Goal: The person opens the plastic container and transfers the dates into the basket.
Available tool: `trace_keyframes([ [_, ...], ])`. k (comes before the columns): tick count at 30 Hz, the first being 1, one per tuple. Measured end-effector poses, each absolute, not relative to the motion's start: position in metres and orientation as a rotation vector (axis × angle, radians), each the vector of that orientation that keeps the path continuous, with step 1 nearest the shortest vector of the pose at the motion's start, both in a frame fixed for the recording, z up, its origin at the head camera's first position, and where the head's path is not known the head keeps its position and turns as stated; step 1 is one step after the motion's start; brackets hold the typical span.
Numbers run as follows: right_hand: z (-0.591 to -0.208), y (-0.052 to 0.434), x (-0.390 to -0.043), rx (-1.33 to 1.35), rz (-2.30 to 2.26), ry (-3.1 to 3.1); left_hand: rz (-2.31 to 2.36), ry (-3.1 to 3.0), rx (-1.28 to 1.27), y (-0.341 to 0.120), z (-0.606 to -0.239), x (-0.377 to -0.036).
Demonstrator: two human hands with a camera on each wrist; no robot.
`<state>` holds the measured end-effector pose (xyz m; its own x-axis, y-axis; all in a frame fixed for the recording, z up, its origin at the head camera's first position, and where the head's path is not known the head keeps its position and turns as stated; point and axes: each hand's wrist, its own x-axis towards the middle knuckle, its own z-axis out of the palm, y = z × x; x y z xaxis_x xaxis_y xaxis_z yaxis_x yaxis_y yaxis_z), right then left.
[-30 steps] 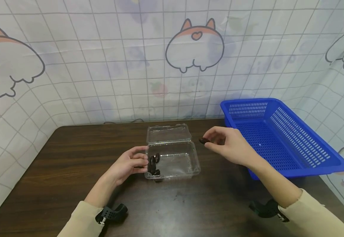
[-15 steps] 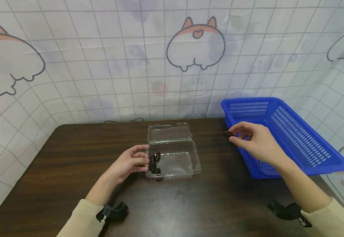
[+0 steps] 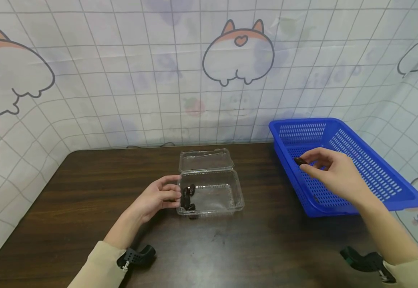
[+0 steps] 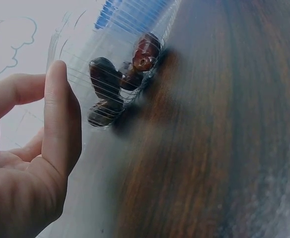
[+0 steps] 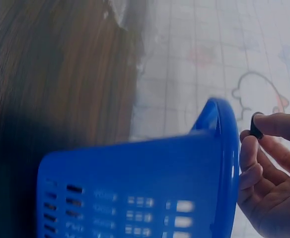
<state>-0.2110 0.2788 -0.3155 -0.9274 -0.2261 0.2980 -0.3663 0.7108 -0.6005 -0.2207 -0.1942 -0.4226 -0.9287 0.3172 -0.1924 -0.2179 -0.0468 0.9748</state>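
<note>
My right hand (image 3: 333,172) pinches a dark brown date (image 3: 298,161) between thumb and fingertips, above the near left part of the blue plastic basket (image 3: 392,172). In the right wrist view the date (image 5: 256,125) shows at the fingertips, just beyond the basket's rim (image 5: 228,168). With relaxed fingers, my left hand (image 3: 155,200) rests at the left side of a clear plastic clamshell box (image 3: 214,200). Several glossy dates (image 3: 185,198) lie bunched at that box's left end. Through its ribbed wall the left wrist view shows these dates (image 4: 104,79) close up, beside my thumb (image 4: 58,114).
The box's clear lid (image 3: 205,161) lies folded back behind it. Both stand on a dark wood-grain table (image 3: 97,188), with a patterned cloth (image 3: 140,80) hanging behind. A small dark piece (image 3: 316,198) shows at the basket's near left side.
The right hand has carried the date rightwards from beside the clear box to over the blue basket. The left hand and the box have stayed in place.
</note>
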Motion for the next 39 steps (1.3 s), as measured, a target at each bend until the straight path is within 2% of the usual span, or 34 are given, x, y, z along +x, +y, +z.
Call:
trace_keyframes([
  [19, -0.331, 0.314, -0.207, 0.357, 0.972, -2.767, 2.036, 1.869, 0.115, -0.194, -0.423, -0.221],
  [39, -0.342, 0.322, -0.201, 0.422, 1.069, -2.731, 2.034, 1.876, 0.118, -0.194, -0.421, -0.22],
])
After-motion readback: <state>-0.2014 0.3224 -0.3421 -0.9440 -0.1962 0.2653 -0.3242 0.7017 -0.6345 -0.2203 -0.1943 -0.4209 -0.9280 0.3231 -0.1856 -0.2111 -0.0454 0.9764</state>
